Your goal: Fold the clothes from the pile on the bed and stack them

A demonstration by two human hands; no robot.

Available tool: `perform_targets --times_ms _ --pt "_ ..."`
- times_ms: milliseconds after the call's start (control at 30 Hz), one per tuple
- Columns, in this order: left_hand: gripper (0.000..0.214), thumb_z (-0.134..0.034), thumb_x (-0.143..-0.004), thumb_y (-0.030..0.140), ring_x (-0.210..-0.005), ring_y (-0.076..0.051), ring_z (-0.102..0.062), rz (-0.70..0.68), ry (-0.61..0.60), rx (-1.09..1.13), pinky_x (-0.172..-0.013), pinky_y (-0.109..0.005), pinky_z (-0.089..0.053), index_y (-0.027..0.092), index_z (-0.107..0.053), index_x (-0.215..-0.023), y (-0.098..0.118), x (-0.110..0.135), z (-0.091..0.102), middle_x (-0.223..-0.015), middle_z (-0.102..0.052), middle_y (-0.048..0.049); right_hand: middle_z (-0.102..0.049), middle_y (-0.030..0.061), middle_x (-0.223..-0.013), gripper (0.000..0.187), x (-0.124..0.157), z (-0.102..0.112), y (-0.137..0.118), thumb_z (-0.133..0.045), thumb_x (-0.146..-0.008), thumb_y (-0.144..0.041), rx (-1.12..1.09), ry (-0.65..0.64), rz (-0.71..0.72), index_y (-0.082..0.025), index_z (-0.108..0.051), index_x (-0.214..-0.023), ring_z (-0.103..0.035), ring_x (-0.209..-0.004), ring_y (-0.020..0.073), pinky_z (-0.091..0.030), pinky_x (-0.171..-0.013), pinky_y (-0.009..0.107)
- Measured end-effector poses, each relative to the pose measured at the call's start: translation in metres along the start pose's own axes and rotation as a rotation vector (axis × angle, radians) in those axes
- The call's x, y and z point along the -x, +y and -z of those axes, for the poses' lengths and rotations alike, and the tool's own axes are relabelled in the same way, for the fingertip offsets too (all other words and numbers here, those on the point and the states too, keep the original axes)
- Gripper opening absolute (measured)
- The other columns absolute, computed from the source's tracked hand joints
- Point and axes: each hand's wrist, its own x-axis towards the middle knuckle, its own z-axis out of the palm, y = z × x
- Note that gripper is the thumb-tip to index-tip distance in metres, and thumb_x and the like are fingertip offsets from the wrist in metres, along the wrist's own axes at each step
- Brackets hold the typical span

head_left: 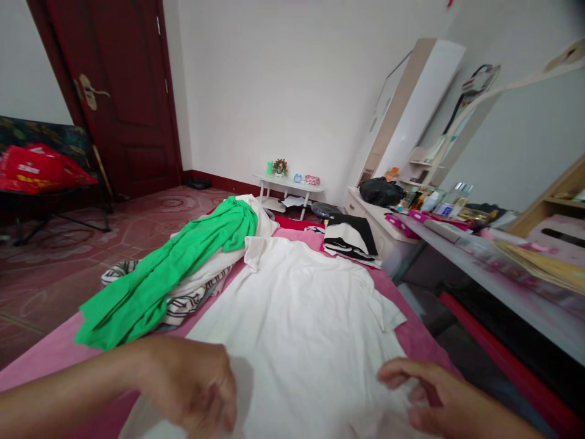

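Note:
A white T-shirt [297,311] lies spread flat on the pink bed sheet [55,356], its collar pointing away from me. My left hand [192,387] sits at the shirt's near left hem with its fingers curled down onto the cloth. My right hand [429,393] is at the near right hem, fingers bent and pinching the white fabric. A green garment [169,268] is draped over a heap of white and striped clothes to the left of the shirt. A folded black and white stack [350,241] rests at the far right of the bed.
A grey desk [503,286] crowded with bottles, papers and a black bag [381,190] runs along the right. A small white table [287,183] stands by the far wall. A dark red door [123,91] and a red bag [36,167] on a bench are at the left.

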Motion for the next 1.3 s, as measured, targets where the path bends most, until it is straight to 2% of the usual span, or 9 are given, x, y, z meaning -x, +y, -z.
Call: perform_targets --times_ms 133,300,500,633,800,933,1033,1133,1300 --pt "0.042 -0.054 -0.085 0.049 -0.1 -0.021 -0.061 -0.245 0.467 -0.448 -0.09 -0.029 -0.045 0.027 -0.061 -0.12 0.002 -0.049 0.034 -0.114 -0.065 -0.0059 -0.069 0.0093 -0.097 0.035 -0.07 0.002 -0.004 -0.061 -0.073 -0.039 -0.005 0.203 0.104 -0.019 -0.069 -0.099 -0.064 -0.087 0.023 -0.051 -0.08 0.037" --pt "0.061 -0.044 -0.089 0.053 -0.136 -0.033 -0.027 -0.008 0.819 -0.807 -0.109 -0.051 -0.022 0.021 -0.039 -0.14 -0.044 -0.116 0.08 -0.148 -0.032 -0.0153 -0.056 0.014 -0.12 0.046 -0.144 0.015 0.053 -0.053 -0.072 -0.032 0.43 0.785 0.038 -0.014 -0.058 -0.114 -0.053 -0.111 0.0268 -0.04 -0.098 0.042" --pt "0.056 -0.03 -0.092 0.055 -0.139 -0.032 -0.02 0.087 0.989 -0.879 -0.109 -0.057 -0.015 0.029 -0.035 -0.142 -0.075 -0.139 0.087 -0.152 -0.027 -0.0093 -0.063 0.01 -0.107 0.034 -0.166 0.053 0.088 -0.046 -0.079 -0.027 0.691 0.622 -0.257 -0.021 -0.065 -0.106 -0.059 -0.102 0.0262 -0.046 -0.085 0.038" --pt "0.054 -0.035 -0.091 0.054 -0.138 -0.034 -0.024 0.049 1.014 -0.856 -0.108 -0.058 -0.019 0.028 -0.04 -0.139 -0.074 -0.139 0.086 -0.15 -0.031 -0.0101 -0.062 0.0155 -0.105 0.035 -0.183 0.069 0.069 -0.04 -0.079 -0.019 0.811 0.798 -0.387 -0.02 -0.068 -0.101 -0.06 -0.096 0.0314 -0.045 -0.076 0.041" --pt "0.039 -0.048 -0.088 0.033 -0.125 -0.025 -0.044 -0.097 1.135 -0.761 -0.105 -0.043 -0.035 0.02 -0.055 -0.125 -0.076 -0.137 0.088 -0.138 -0.047 -0.0119 -0.058 0.01 -0.112 0.036 -0.225 0.019 0.037 -0.041 -0.083 -0.026 0.657 0.846 -0.076 -0.018 -0.058 -0.114 -0.058 -0.098 0.0214 -0.044 -0.077 0.03" --pt "0.039 -0.046 -0.083 0.011 -0.12 -0.021 -0.046 -0.193 1.381 -0.87 -0.102 -0.038 -0.038 0.022 -0.059 -0.118 -0.062 -0.103 0.124 -0.132 -0.05 -0.0076 -0.059 0.0057 -0.109 0.029 -0.24 -0.022 0.033 -0.04 -0.085 -0.023 0.674 0.763 0.012 -0.021 -0.061 -0.103 -0.058 -0.094 0.0181 -0.042 -0.075 0.027" --pt "0.048 -0.042 -0.078 0.002 -0.122 -0.024 -0.042 0.055 1.526 -0.948 -0.102 -0.043 -0.034 0.025 -0.06 -0.116 -0.05 -0.066 0.176 -0.127 -0.053 -0.0057 -0.059 0.003 -0.109 0.026 -0.24 -0.024 0.039 -0.04 -0.085 -0.025 0.59 0.758 0.064 -0.022 -0.062 -0.1 -0.059 -0.09 0.0166 -0.042 -0.073 0.027" --pt "0.043 -0.052 -0.08 0.015 -0.126 -0.032 -0.036 0.48 1.448 -0.87 -0.101 -0.052 -0.029 0.026 -0.058 -0.121 -0.055 -0.044 0.219 -0.132 -0.049 -0.0094 -0.059 0.0014 -0.108 0.024 -0.239 -0.017 0.044 -0.042 -0.083 -0.027 0.493 0.758 0.069 -0.023 -0.062 -0.095 -0.059 -0.082 0.0152 -0.042 -0.07 0.026" --pt "0.091 -0.075 -0.055 0.051 -0.126 -0.051 -0.028 0.714 1.302 -0.847 -0.092 -0.068 -0.025 0.032 -0.04 -0.138 -0.079 -0.062 0.233 -0.148 -0.027 -0.0173 -0.059 0.0014 -0.109 0.024 -0.24 -0.016 0.043 -0.041 -0.083 -0.027 0.488 0.752 0.057 -0.022 -0.062 -0.095 -0.058 -0.079 0.0149 -0.042 -0.068 0.027"
